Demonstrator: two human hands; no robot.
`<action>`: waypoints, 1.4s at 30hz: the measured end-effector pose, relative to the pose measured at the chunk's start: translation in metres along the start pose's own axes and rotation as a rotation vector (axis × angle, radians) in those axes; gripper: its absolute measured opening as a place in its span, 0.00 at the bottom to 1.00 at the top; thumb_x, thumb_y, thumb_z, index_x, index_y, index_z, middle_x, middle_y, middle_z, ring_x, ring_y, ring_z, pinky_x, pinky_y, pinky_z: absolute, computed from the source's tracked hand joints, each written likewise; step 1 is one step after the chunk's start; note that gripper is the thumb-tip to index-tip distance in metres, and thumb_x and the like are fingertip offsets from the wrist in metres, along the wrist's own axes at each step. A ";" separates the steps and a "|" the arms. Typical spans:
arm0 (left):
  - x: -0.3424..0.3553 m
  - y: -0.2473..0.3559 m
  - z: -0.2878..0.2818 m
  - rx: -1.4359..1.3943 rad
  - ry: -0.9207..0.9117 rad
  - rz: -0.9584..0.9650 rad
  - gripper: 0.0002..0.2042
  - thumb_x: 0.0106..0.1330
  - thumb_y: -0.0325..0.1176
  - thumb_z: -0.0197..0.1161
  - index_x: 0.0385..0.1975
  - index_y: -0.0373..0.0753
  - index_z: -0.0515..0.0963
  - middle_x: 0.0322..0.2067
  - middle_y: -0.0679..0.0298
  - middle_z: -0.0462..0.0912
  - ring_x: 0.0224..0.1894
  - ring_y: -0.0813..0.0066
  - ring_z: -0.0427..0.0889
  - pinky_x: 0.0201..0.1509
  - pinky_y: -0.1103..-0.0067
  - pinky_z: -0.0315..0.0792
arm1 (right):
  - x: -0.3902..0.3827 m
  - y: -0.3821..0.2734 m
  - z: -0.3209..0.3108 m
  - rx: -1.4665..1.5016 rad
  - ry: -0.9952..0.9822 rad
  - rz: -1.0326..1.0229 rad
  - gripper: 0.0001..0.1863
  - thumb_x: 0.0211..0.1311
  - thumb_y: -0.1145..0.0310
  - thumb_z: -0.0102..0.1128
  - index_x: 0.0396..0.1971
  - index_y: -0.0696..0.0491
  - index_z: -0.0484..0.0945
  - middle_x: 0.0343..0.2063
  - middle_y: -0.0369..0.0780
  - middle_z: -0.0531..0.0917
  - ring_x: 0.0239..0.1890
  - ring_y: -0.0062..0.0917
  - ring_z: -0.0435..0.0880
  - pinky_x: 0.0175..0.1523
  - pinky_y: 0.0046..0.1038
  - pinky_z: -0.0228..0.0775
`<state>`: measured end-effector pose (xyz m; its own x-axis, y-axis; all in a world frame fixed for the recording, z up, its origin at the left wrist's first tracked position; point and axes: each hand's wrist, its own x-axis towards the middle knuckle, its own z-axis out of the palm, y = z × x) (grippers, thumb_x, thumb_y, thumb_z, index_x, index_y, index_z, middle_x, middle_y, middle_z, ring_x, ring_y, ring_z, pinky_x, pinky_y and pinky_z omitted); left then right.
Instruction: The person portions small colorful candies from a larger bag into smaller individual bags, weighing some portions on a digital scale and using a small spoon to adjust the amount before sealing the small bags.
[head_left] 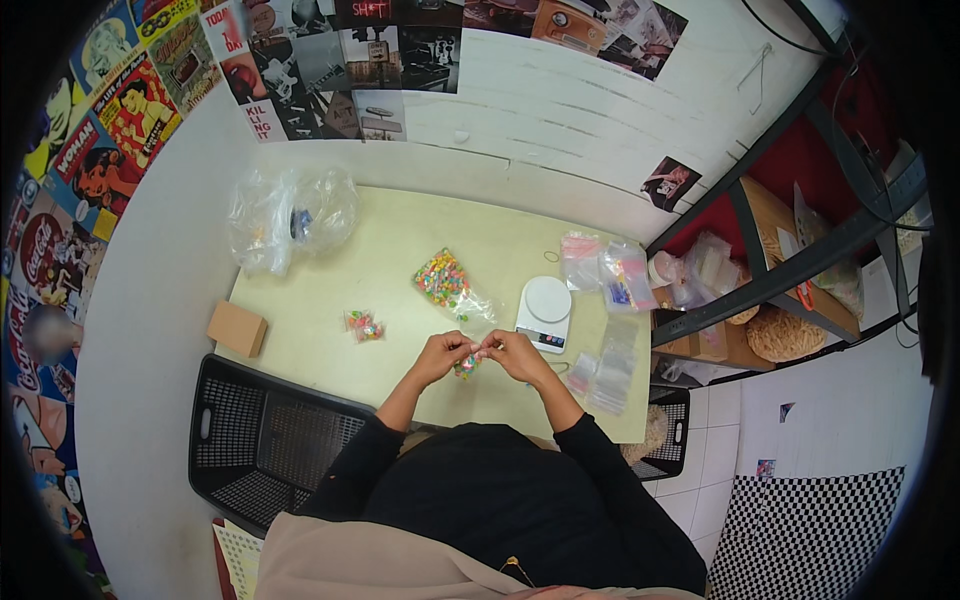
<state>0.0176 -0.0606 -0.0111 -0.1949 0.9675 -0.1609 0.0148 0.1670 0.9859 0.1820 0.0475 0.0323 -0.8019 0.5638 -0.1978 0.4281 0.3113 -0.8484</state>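
Note:
At the near edge of the table, my left hand point(444, 358) and my right hand point(512, 357) meet, fingertips pinched together at the top of a small clear bag of colourful beads point(466, 369). The filled part of that bag hangs below the fingers, partly hidden by them. Just beyond my hands lies a larger clear bag of multicoloured beads point(441, 278), its slack plastic end toward me. Another small filled bag point(364, 326) rests to the left. A white kitchen scale point(545, 312) with a round plate stands to the right of the larger bag.
Flat clear bags point(612, 365) and zip bags with coloured contents point(626, 275) lie on the right. A big crumpled plastic bag point(290, 220) is at the far left, a brown box point(237, 329) at the left edge. A black crate point(270, 440) sits near left; metal shelves point(800, 230) stand right.

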 end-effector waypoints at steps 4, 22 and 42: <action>0.000 -0.007 0.006 0.013 0.017 0.086 0.07 0.62 0.32 0.64 0.31 0.34 0.83 0.28 0.65 0.79 0.31 0.82 0.75 0.36 0.83 0.70 | 0.008 0.026 -0.001 0.058 -0.084 0.028 0.12 0.57 0.64 0.63 0.35 0.58 0.79 0.31 0.45 0.83 0.34 0.33 0.82 0.40 0.31 0.71; -0.005 -0.009 0.013 -0.087 -0.219 -0.244 0.09 0.63 0.34 0.64 0.33 0.34 0.80 0.26 0.65 0.82 0.28 0.82 0.77 0.34 0.84 0.73 | -0.019 0.041 0.009 -0.154 -0.077 0.117 0.10 0.60 0.66 0.55 0.34 0.56 0.79 0.35 0.45 0.82 0.39 0.39 0.81 0.43 0.36 0.71; -0.012 -0.137 -0.094 -0.146 0.931 -0.227 0.08 0.63 0.28 0.60 0.38 0.30 0.78 0.28 0.63 0.79 0.27 0.81 0.78 0.31 0.84 0.74 | -0.118 0.146 -0.047 -0.578 0.423 0.597 0.15 0.53 0.68 0.62 0.42 0.50 0.80 0.40 0.41 0.77 0.41 0.38 0.80 0.44 0.36 0.73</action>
<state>-0.0739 -0.1123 -0.1395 -0.8779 0.3666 -0.3082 -0.2283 0.2453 0.9422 0.3585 0.0630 -0.0451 -0.2126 0.9495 -0.2306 0.9525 0.1487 -0.2656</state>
